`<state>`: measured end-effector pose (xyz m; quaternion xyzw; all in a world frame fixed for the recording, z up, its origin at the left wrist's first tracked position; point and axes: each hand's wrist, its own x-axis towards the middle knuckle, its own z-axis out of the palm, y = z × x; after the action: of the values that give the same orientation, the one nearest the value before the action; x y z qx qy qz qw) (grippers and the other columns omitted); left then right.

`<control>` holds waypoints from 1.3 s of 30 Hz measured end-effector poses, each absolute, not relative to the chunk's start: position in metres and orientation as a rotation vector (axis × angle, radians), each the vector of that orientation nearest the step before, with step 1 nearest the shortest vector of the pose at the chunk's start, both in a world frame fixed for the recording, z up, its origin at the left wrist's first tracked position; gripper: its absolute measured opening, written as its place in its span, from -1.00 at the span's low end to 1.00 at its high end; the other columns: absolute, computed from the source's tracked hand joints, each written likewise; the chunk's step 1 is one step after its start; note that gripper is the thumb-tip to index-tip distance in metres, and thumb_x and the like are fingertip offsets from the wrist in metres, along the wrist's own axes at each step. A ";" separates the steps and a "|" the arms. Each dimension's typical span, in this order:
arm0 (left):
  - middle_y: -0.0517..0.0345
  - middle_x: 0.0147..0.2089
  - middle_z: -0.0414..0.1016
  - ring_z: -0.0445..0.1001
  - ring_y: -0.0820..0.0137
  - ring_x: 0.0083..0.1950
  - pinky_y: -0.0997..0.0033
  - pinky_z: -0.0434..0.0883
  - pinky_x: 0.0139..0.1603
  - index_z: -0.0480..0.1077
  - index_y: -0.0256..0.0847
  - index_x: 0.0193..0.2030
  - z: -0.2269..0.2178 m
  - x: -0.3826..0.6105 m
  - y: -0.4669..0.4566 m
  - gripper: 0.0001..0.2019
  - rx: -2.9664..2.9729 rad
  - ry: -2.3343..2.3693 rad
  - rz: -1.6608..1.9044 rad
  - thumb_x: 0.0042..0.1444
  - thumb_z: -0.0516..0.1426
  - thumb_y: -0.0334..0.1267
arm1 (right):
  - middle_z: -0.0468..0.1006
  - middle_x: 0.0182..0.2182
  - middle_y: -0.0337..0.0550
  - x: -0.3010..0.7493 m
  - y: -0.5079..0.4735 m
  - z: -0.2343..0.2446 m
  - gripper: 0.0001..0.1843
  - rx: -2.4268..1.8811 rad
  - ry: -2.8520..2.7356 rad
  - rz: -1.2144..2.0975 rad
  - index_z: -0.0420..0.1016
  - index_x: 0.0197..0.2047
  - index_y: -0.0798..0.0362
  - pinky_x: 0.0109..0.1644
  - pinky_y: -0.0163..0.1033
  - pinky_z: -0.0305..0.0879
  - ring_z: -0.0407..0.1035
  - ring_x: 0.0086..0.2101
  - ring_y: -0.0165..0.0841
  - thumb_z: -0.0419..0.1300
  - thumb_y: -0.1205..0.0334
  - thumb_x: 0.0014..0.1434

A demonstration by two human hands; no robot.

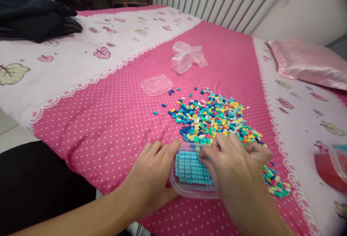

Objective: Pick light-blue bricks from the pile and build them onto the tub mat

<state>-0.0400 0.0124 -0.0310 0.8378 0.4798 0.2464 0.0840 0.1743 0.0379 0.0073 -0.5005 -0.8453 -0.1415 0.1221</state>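
Note:
My left hand (154, 172) grips the left side of a clear plastic container (187, 191), its fingers along the outer wall and the thumb underneath. Inside, light blue toy bricks (189, 167) lie in tight, even rows. Over the container's right part is my right hand (238, 171), thumb and forefinger pinched together at the edge of those rows. Whatever sits between these fingertips is too small or hidden to make out. Just beyond both hands spreads a loose pile of small multicoloured bricks (214, 120), partly covered by my right hand.
A clear lid (156, 85) lies flat on the pink dotted bedspread (108, 120). Further back are stacked clear containers (184, 60). A red-filled tub (330, 167) stands at the right, below a pink pillow (311, 62). Black gloves (35, 19) rest at the far left.

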 end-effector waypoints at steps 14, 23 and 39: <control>-0.03 0.11 0.59 0.50 0.11 -0.08 0.09 0.46 -0.09 0.10 -0.21 0.34 -0.033 -0.041 0.010 -0.22 2.495 1.431 0.723 0.00 0.32 -0.25 | 0.44 -0.45 -0.22 0.159 0.037 0.008 -0.68 -1.533 -2.336 -0.419 0.48 -0.53 -0.05 -0.12 -0.03 -0.14 0.25 -0.31 -0.20 0.39 0.58 -0.06; -0.05 0.06 0.61 0.51 0.12 -0.13 0.09 0.47 -0.14 0.11 -0.25 0.32 -0.033 -0.040 0.011 -0.21 2.521 1.431 0.732 -0.01 0.36 -0.21 | 0.47 -0.42 -0.23 0.168 0.038 0.013 -0.78 -1.509 -2.421 -0.409 0.52 -0.45 -0.07 -0.12 -0.03 -0.08 0.32 -0.31 -0.23 0.36 0.44 0.11; -0.06 0.13 0.58 0.49 0.12 -0.09 0.10 0.46 -0.11 0.10 -0.24 0.35 -0.034 -0.042 0.011 -0.20 2.500 1.412 0.710 0.02 0.36 -0.21 | 0.60 -0.08 -0.16 0.202 0.043 0.054 -0.73 -1.339 -2.470 0.024 0.47 -0.07 -0.10 -0.29 -0.27 0.48 0.60 -0.21 -0.33 0.07 0.45 0.34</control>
<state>-0.0416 0.0110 -0.0335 0.8417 0.4755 0.2390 0.0915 0.2021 0.0429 0.0539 -0.4699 -0.8670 0.0084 0.1655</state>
